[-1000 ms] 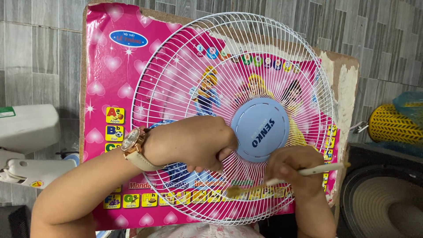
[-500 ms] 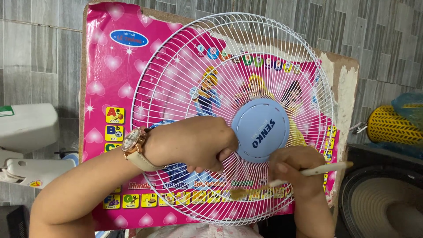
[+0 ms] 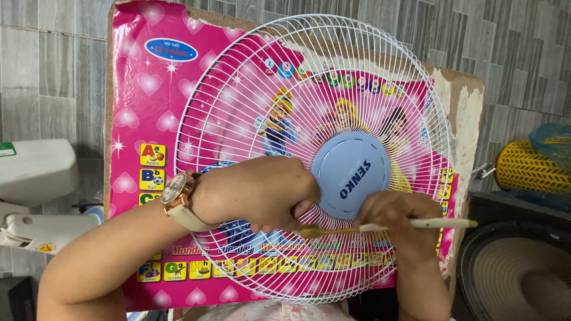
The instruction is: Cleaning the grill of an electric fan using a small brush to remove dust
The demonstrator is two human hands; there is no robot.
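Head view: a white wire fan guard [image 3: 309, 77] lies flat on a pink picture board [image 3: 143, 95], its round rim reaching almost to the board's top edge and running just past the board's lower edge at the bottom of the frame. The pale blue centre cap [image 3: 351, 172] sits right of the guard's middle. The left hand [image 3: 256, 193], a watch [image 3: 175, 193] on its wrist, is clamped on the wires just left of the cap, fingers curled down through the spokes. The right hand [image 3: 395, 223] is closed around a thin white-handled brush [image 3: 416, 224], held nearly level; its bristle end rests on the spokes just below the cap, close to the left hand's fingertips. The two hands lie near each other, with only a narrow stretch of spokes between them.

The upper half of the guard is free of hands. Left of the board stands a white fan body [image 3: 35, 172], near the left forearm. Right of the board's chipped edge are a yellow ribbed thing [image 3: 526, 169] and a dark round bowl-like thing [image 3: 523, 279], both close beside the right forearm. Grey tiled floor [image 3: 517, 53] shows around the board.
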